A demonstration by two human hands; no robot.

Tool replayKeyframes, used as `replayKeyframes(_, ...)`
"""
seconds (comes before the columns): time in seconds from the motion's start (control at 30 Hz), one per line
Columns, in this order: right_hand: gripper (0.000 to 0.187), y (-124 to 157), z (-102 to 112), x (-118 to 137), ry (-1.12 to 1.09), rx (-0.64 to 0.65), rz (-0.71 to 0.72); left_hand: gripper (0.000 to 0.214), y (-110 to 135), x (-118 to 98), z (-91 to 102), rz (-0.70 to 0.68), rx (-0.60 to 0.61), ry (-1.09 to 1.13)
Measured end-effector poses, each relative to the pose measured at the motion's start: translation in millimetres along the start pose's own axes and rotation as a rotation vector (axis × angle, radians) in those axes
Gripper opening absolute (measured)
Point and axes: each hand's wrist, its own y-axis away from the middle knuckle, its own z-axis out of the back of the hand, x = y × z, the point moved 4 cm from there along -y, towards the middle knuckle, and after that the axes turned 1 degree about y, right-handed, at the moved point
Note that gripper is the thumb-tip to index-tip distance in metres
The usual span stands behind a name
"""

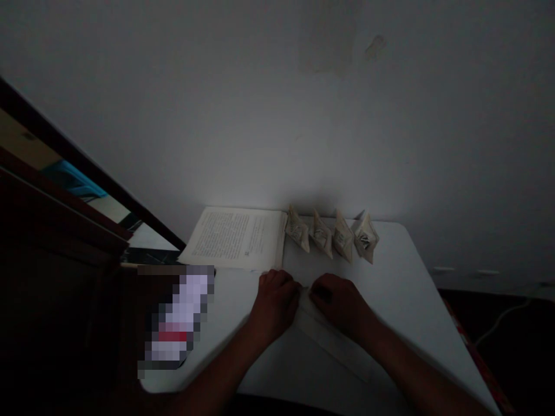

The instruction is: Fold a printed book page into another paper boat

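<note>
My left hand [276,303] and my right hand [340,303] rest close together on a sheet of paper [333,344] lying on the white table [403,289]. Both hands have their fingers curled, pinching the paper's far edge between them. The sheet runs from the hands back toward me under my right forearm. Just beyond the hands, an open book [236,237] lies flat. To its right stands a row of several folded paper shapes [332,234] made from printed pages.
A plain wall rises right behind the table. A dark wooden frame [65,202] stands at the left. A blurred-out object [177,318] sits at the table's left edge. A cable [503,318] lies on the dark floor at the right.
</note>
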Motion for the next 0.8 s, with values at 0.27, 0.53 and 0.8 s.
replayKeyframes(0.27, 0.005, -0.5, 2.1, 0.2, -0.012, -0.015, -0.031, 0.015, 1.3, 0.0, -3.3, -0.109, -0.002, -0.025)
replayKeyframes(0.53, 0.006, -0.3, 1.8, -0.6, -0.037, -0.007, -0.034, 0.019, 6.4, 0.3, -3.4, -0.201, -0.023, -0.086)
replayKeyframes(0.8, 0.017, -0.8, -3.3, -4.0, -0.024, 0.019, 0.025, 0.018, 7.4, -0.5, -1.8, -0.21, -0.063, -0.076)
